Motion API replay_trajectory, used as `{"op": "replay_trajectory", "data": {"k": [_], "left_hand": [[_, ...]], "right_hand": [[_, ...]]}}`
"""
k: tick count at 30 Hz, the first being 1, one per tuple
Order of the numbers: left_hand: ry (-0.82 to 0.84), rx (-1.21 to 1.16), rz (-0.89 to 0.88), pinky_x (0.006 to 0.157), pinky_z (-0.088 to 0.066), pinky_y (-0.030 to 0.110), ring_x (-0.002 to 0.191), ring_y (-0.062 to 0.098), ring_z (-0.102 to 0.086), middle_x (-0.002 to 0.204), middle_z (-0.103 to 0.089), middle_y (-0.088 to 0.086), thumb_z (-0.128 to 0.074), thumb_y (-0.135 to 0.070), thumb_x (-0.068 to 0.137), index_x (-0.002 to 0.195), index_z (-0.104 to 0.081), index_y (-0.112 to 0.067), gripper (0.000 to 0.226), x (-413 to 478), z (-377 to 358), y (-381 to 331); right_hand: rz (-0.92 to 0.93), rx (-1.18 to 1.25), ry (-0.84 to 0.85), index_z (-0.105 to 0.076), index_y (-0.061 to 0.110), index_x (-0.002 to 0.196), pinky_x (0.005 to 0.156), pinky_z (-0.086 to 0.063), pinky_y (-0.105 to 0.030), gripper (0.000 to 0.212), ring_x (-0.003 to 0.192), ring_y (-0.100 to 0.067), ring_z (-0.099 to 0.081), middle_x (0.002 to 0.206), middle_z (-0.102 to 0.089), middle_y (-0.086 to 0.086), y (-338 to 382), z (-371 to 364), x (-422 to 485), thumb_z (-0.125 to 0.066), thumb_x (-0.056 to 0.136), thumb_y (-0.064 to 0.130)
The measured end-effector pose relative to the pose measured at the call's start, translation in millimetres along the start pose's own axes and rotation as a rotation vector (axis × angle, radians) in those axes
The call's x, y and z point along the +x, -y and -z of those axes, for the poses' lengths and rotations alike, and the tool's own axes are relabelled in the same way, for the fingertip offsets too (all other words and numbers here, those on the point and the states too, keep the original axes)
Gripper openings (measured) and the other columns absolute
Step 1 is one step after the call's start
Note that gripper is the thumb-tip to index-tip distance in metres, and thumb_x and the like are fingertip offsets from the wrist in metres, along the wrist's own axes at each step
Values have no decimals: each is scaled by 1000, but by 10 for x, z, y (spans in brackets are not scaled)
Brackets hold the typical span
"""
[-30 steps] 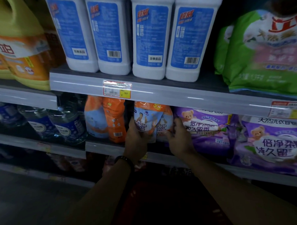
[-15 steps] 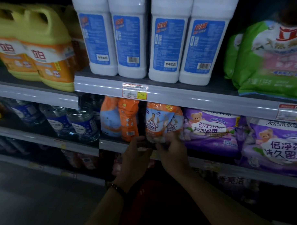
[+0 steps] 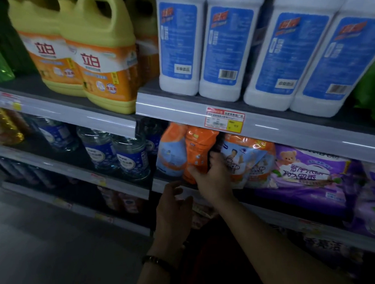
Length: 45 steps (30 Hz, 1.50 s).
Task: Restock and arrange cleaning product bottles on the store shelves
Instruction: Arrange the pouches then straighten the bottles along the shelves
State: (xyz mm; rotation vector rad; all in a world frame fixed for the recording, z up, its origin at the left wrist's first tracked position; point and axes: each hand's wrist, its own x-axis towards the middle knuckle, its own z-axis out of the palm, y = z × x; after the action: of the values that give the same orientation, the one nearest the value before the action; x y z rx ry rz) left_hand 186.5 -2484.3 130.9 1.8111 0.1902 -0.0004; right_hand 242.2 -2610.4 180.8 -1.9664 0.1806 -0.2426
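Dim store shelving. The left hand [image 3: 174, 208] hovers just below the middle shelf edge [image 3: 160, 184], fingers loosely curled, holding nothing. At its one o'clock stands an orange refill pouch [image 3: 200, 150]. The right hand [image 3: 214, 179] lies against that pouch, thumb spread toward nine o'clock, fingers reaching into the gap beside a blue-and-orange pouch [image 3: 249, 161] at its two o'clock. Whether it grips either pouch cannot be told.
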Motion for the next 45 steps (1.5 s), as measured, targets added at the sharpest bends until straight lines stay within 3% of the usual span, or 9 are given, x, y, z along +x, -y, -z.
{"op": "replay_trajectory", "data": {"k": [3,13,16,19,21,24,30,41,45], "left_hand": [[0,8,10,91,-62,34,104,-1,-63,130,-57,-13,-69,-20,104,135,-48,-40,43,56,50,-24],[-113,-6,-59,77,-53,22,105,13,-71,135,-61,-6,-73,-21,101,138,-55,-29,42,130,145,-42],[-155,-35,-81,77,-52,17,109,16,-71,142,-58,-3,-75,-19,99,134,-50,-40,47,140,197,-43],[-292,80,-197,93,-49,15,126,14,-55,148,-48,2,-86,-19,89,140,-49,-35,65,99,282,-85],[-355,275,-291,109,-43,38,142,26,-43,158,-39,10,-94,-28,78,154,-46,-29,91,64,312,-81],[-292,478,-329,120,-32,62,160,41,-21,176,-11,13,-94,-47,69,169,-24,-35,123,-46,297,-33],[-265,606,-284,124,-18,67,165,43,-1,179,16,13,-48,-102,72,171,-9,-40,124,-389,122,25],[-478,522,-488,115,-34,77,160,52,-24,175,-26,20,-68,-56,94,160,-41,-29,76,-612,-32,29],[-432,378,-533,118,-38,72,158,45,-35,173,-34,15,-81,-50,87,159,-42,-24,86,-609,30,51]], "right_hand": [[-32,6,17,-59,22,134,80,-48,-21,56,107,-14,-67,121,-72,7,-13,-95,131,-88,87,35],[-27,-98,77,-63,36,127,99,-61,-51,59,104,-25,-77,114,-79,6,52,-179,338,-77,77,63],[-3,-66,115,-66,34,128,101,-57,-42,43,110,-19,-74,117,-77,11,121,-187,352,-82,90,45],[-15,-17,160,-69,34,124,82,-59,-26,33,94,0,-74,108,-77,16,160,-133,316,-82,93,37],[-27,20,195,-73,29,122,67,-57,-15,30,82,5,-75,102,-79,14,182,-96,240,-82,94,36],[-79,63,204,-76,31,118,84,-66,-38,35,88,-7,-80,101,-83,11,211,-78,90,-82,87,48],[-161,155,194,-78,31,116,93,-64,-49,39,93,-12,-80,103,-83,10,259,-18,-293,-86,84,50],[-161,151,88,-80,34,105,92,-63,-51,54,89,-16,-80,94,-83,12,532,90,-713,-79,64,69],[-166,145,106,-80,28,103,87,-65,-49,49,85,-16,-81,94,-83,7,592,196,-767,-83,72,65]]}}
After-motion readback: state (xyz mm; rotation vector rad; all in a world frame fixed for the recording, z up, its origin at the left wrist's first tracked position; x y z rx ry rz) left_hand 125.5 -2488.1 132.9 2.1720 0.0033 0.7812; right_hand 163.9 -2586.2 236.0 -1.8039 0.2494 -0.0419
